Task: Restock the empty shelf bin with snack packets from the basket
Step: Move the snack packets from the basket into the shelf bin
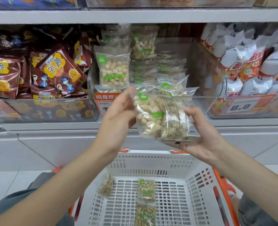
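Observation:
Both hands hold clear packets of pale nuts (pixel 153 115) with green labels, just in front of the clear shelf bin (pixel 198 98). My left hand (pixel 117 115) pinches the front packet at its top left corner. My right hand (pixel 200 136) cups the packets from below and behind. One packet faces me, another shows its printed back. The bin holds several of the same packets (pixel 113 70), some upright at the left and back. Below, the white basket (pixel 198 185) holds three more packets (pixel 146 190).
Brown snack bags (pixel 60 72) fill the bin to the left, white and red bags (pixel 249 62) the bin to the right. Orange price tags (pixel 244 105) hang on the bin fronts. The basket has orange handles (pixel 223 181). A shelf board (pixel 135 15) runs above.

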Demonstrator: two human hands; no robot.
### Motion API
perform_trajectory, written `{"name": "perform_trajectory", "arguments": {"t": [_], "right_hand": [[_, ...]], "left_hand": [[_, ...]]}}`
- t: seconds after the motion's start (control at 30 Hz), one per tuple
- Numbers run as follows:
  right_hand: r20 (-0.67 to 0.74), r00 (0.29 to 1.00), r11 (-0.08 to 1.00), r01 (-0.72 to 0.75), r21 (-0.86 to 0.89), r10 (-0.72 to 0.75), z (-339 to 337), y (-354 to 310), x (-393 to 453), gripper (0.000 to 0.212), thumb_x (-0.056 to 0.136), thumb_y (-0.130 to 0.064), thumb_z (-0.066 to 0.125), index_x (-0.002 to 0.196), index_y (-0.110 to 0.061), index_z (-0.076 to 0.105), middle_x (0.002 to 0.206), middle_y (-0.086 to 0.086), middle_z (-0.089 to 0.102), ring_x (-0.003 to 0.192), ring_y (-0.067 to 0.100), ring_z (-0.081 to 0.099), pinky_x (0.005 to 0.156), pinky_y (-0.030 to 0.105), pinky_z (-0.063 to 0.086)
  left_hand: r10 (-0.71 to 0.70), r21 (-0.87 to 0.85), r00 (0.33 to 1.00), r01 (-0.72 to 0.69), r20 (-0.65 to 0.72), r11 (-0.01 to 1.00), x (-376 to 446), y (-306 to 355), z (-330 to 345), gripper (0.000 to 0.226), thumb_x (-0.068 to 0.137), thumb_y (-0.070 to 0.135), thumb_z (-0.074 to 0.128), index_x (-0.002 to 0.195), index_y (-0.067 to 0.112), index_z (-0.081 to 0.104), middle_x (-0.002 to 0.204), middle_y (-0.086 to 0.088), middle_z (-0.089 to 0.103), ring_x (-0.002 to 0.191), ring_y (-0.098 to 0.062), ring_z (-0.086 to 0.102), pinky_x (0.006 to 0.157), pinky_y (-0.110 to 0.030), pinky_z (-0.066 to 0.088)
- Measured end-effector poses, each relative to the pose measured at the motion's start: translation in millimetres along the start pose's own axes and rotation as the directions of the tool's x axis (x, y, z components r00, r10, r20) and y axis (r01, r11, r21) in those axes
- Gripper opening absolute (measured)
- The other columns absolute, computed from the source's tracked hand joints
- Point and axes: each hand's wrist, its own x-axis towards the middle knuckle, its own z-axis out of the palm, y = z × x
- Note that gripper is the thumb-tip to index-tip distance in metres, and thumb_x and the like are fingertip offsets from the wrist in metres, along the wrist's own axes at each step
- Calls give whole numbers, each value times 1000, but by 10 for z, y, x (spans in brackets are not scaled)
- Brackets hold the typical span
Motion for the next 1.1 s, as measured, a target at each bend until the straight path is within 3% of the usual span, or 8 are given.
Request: {"name": "perform_trajectory", "arguments": {"t": [0.13,0.23,0.37,0.53,0.7,0.8,0.9,1.1], "right_hand": [[-23,1000,979,-26,-203,21,78,-17,-33,24,64,-32,61,75,-19,77,86,6,73,72,20,70,61,36,59],[-81,996,883,-20,-469,-21,83,10,-25,28,77,-28,61,98,-13,69,89,7,71,71,18,67,61,30,55],[-157,857,605,206,-769,-491,36,172,-70,21,88,-24,64,108,-16,64,100,-2,71,90,8,65,82,27,49],[22,976,689,170,-704,-218,50,443,25,71,88,-60,49,149,-37,22,159,-12,18,144,6,20,118,34,20],[103,986,706,168,-688,-135,-24,345,-16,43,73,-72,58,115,-70,46,150,-32,26,129,-19,29,110,16,26],[98,965,662,239,-710,-243,-56,339,-81,58,89,-34,58,140,-50,34,145,-24,39,123,-17,41,93,5,41],[72,962,611,225,-759,-265,-75,298,-99,89,69,-56,73,145,-46,28,143,-18,43,116,-12,49,89,18,45],[117,982,814,189,-550,-149,-23,390,-71,55,74,-24,64,127,-21,51,97,-2,74,87,12,70,66,24,55]], "left_hand": [[-314,-296,934,353,172,887,-162,-71,117,46,91,39,47,132,19,48,124,-7,64,111,-32,62,86,-53,53],[-310,-356,940,342,146,870,-247,-215,146,40,92,15,52,130,25,45,124,-3,64,104,-27,67,77,-54,56],[-214,-188,977,211,8,959,-255,-367,129,37,97,9,48,122,36,42,125,3,62,109,-23,64,83,-48,56],[-223,-124,954,251,199,960,-324,-404,167,78,65,39,75,128,46,31,126,12,62,110,-18,64,79,-37,56],[-125,-54,990,129,72,990,-256,-420,89,82,54,9,83,117,39,39,113,7,69,104,-12,67,80,-30,57],[-163,-36,980,168,117,985,-247,-437,28,85,49,11,81,121,37,43,106,7,71,99,-14,68,76,-28,57],[-215,-36,947,230,240,972,-266,-394,-57,88,49,19,72,131,27,42,107,0,71,94,-17,69,86,-39,54],[-219,38,960,215,176,976,-335,-419,-72,89,47,27,84,122,30,37,109,8,70,99,-9,68,74,-24,55]]}}
